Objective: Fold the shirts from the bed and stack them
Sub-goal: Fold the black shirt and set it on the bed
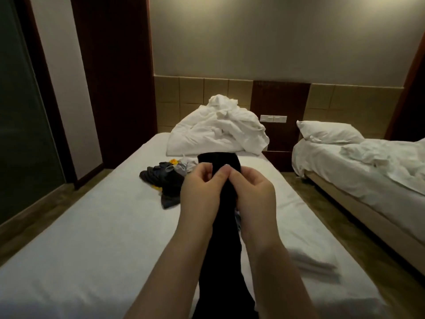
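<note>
A black shirt (220, 256) hangs bunched in a long narrow strip above the white bed (96, 238). My left hand (202, 194) and my right hand (254, 194) grip it side by side near its top, thumbs touching, fingers curled round the cloth. Its upper end sticks up past my fingers and its lower end drops between my forearms out of view. A loose pile of dark, grey and yellow shirts (164, 178) lies on the bed just left of my hands. A grey blurred piece of cloth (310, 263) lies on the bed to my right.
A heap of white bedding and a pillow (218, 130) fills the head of the bed. A second bed (368, 164) with a pillow and rumpled sheet stands to the right across a narrow floor gap. A dark wooden panel and glass door are on the left.
</note>
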